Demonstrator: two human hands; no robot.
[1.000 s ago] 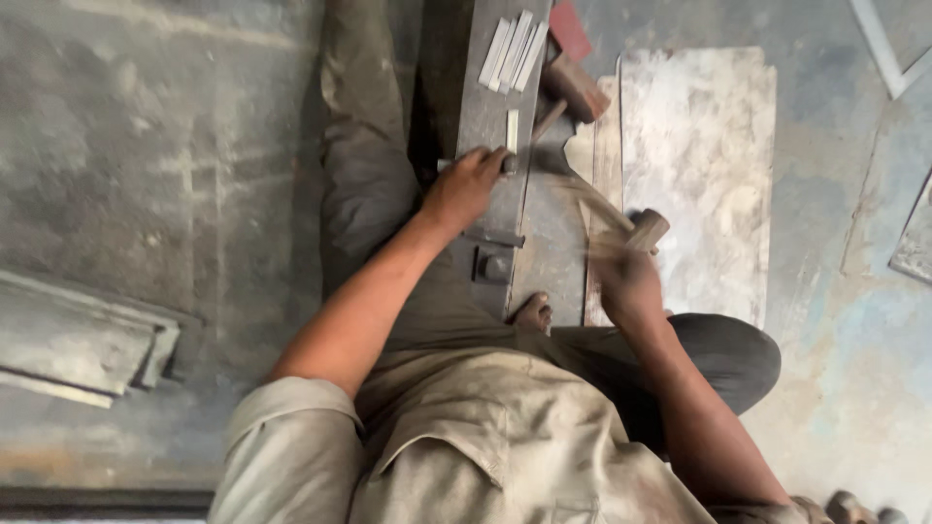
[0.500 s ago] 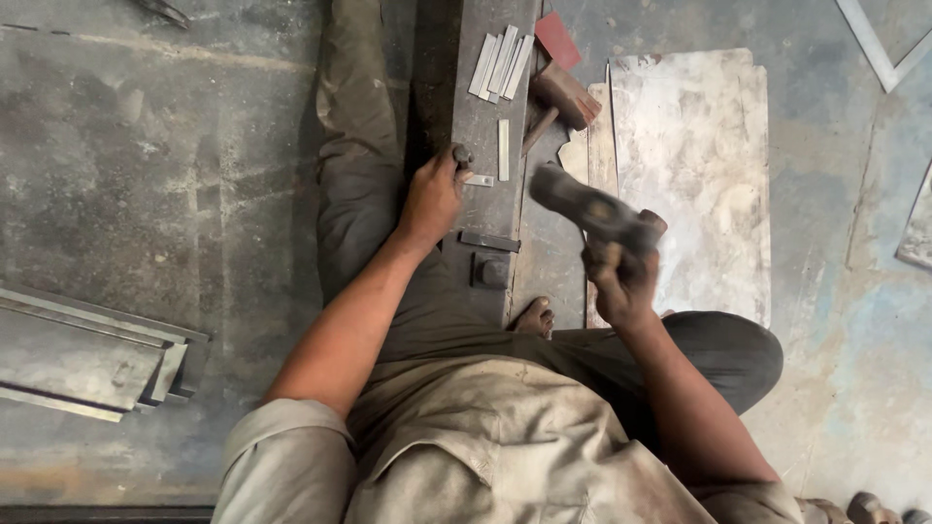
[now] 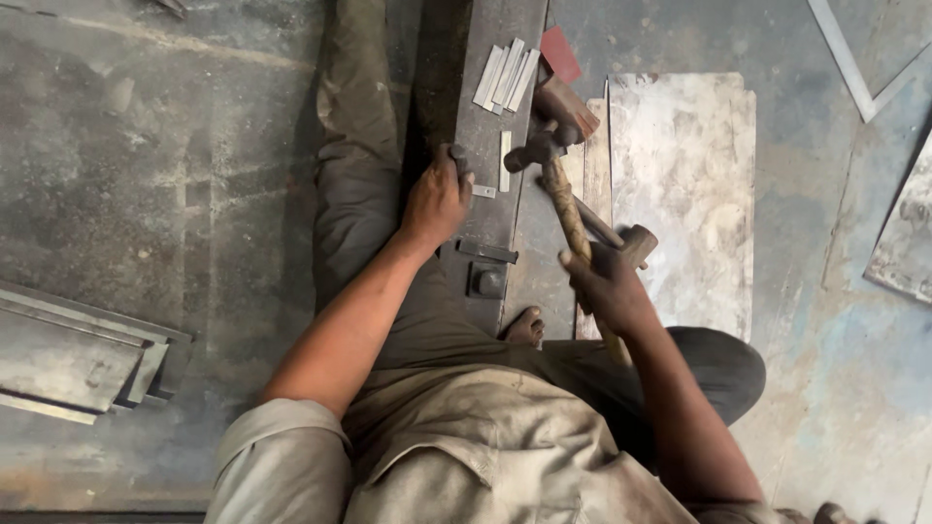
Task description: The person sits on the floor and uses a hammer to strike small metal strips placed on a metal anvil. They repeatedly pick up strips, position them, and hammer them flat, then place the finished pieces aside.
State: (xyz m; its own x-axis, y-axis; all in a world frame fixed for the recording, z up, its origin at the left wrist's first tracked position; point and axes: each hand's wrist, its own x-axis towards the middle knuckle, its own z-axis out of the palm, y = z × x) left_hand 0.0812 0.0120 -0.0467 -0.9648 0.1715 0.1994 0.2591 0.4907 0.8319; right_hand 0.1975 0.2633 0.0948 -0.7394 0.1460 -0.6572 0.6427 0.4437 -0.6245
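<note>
My left hand rests on the edge of a long dark steel beam and pins a small metal piece against it. My right hand grips the wooden handle of a hammer, whose head hangs just right of the beam, close to a thin metal strip lying on it. Several cut metal strips lie fanned out further up the beam. I sit on the floor with one leg stretched along the beam's left side.
A second hammer head lies on the floor by my right hand. A worn metal sheet lies to the right, a red scrap above it. Stacked metal sections lie at the left. My bare foot touches the beam's near end.
The hammer has swung forward and down, from near my right knee toward the beam. My left hand slid further up the beam's edge.
</note>
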